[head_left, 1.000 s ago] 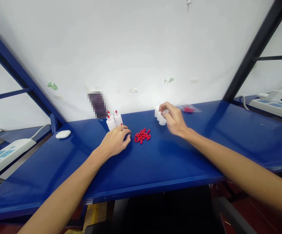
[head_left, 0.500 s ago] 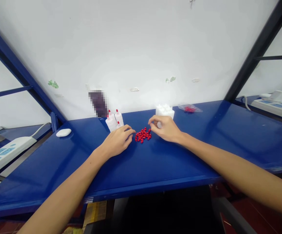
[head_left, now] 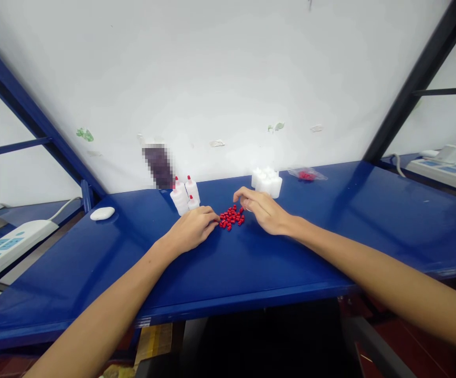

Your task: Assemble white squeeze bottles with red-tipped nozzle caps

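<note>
A small pile of red caps (head_left: pixel 231 217) lies on the blue table (head_left: pixel 251 262). My left hand (head_left: pixel 192 230) rests palm down with its fingertips touching the pile's left edge; whether it pinches a cap is hidden. My right hand (head_left: pixel 264 211) sits just right of the pile, curled over a small white bottle that is almost fully hidden beneath the fingers. Three white bottles with red caps (head_left: pixel 184 194) stand just behind my left hand. A cluster of uncapped white bottles (head_left: pixel 267 181) stands behind my right hand.
A clear bag of red caps (head_left: pixel 306 176) lies by the wall at the right. A white oval object (head_left: pixel 102 213) sits at the table's left. Power strips lie on the side benches, left (head_left: pixel 3 249) and right (head_left: pixel 444 170). Blue and black frame posts flank the table.
My right hand took one white bottle from the cluster and carried it left to the cap pile. My left hand left a capped bottle standing and moved right to the pile.
</note>
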Demonstrator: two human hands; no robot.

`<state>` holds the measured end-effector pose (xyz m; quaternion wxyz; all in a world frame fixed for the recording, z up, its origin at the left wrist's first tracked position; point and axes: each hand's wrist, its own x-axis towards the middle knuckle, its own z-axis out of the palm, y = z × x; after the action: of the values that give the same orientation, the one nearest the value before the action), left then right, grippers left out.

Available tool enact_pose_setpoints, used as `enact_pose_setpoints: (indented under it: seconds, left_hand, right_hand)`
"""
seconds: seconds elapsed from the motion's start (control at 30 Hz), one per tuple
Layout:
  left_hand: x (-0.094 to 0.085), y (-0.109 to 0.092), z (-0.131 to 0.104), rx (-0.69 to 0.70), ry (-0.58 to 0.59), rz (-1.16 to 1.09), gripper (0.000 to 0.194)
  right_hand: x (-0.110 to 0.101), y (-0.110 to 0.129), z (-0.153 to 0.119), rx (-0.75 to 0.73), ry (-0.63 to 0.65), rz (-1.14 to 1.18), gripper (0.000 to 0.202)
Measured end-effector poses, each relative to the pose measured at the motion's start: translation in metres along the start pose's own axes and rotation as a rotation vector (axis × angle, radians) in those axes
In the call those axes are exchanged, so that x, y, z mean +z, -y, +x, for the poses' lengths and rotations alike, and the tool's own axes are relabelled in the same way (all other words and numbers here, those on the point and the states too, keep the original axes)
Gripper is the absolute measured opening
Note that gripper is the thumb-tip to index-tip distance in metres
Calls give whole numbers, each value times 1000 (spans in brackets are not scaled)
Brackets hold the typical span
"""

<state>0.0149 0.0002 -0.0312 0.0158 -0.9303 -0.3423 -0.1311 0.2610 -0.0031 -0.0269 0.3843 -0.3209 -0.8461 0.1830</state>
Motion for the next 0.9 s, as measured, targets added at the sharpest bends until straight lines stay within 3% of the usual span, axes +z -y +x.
enact_pose_setpoints:
  seconds: [0.13,0.27,0.37,0.47,0.63,0.77,0.9]
  left_hand:
    - [1,0,0,-56,-65,-50,23]
    - [1,-12,3,-81,-324,-159,30]
    - [1,-25,6,-55,-421,-309,28]
    - [4,-36,8,-70,-425,-548,22]
    - [9,-46,9,-207,-430,-965,18]
    - [9,-51,9,-269,-519,-1036,22]
    - [8,-54,8,-159,-522,-942,15]
  right_hand:
    - [3,6,1,0,28,27,31]
    - [8,6,1,50,43,72,37]
    - [10,8,0,75,24,107,37]
    - [10,12,-2,63,4,153,37]
    - [12,17,-3,15,6,132,43]
    - [15,17,-1,9,-18,105,47]
    - [15,17,-2,37,38,126,51]
